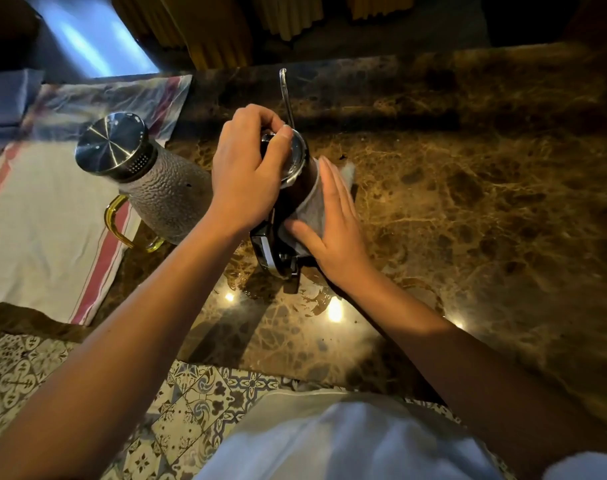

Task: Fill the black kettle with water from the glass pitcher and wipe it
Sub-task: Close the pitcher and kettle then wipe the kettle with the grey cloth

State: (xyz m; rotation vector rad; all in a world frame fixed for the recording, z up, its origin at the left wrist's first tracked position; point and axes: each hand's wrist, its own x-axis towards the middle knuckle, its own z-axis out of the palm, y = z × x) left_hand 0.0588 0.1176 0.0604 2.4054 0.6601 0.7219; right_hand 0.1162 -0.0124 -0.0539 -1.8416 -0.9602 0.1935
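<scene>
The black kettle stands on the brown marble counter, its thin gooseneck spout pointing away from me and its handle toward me. My left hand grips the kettle's lid from above. My right hand presses a grey cloth flat against the kettle's right side. The glass pitcher, textured with a steel lid and a yellow handle, stands just left of the kettle.
A white towel with red stripes lies on the counter's left part, partly under the pitcher. The counter's front edge runs below my arms, with patterned floor tiles beyond it. Yellow curtains hang behind the counter.
</scene>
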